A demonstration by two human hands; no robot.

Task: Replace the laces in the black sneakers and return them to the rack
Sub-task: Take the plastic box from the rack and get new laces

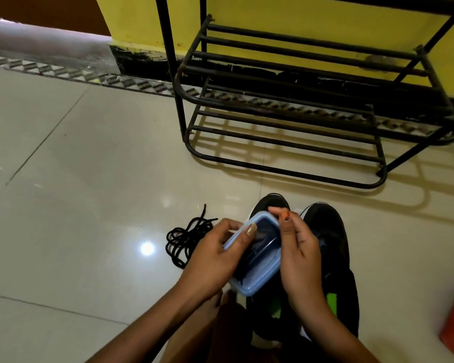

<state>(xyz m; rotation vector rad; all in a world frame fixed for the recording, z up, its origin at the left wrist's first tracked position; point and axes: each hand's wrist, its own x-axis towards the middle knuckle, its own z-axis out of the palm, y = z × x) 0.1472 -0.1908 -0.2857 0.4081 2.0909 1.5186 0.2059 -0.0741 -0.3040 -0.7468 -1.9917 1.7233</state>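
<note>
Lower centre of the frame: the left hand [215, 258] grips a pale blue container [257, 281] by its side, while the right hand [299, 247] pinches its far corner. The black sneakers [330, 231] stand underneath on the floor, loose black laces [184, 239] lie to their left, and the rack [179, 106] is upper right.

Black sneakers [330, 247] show green inner patches and white sole edges, the loose laces [186, 238] are black, the box [257, 268] pale blue, the rack [286, 142] black, the wall [299, 17] behind the rack yellow, the floor [89, 179] cream with a grey-white triangle border [63, 72].
</note>
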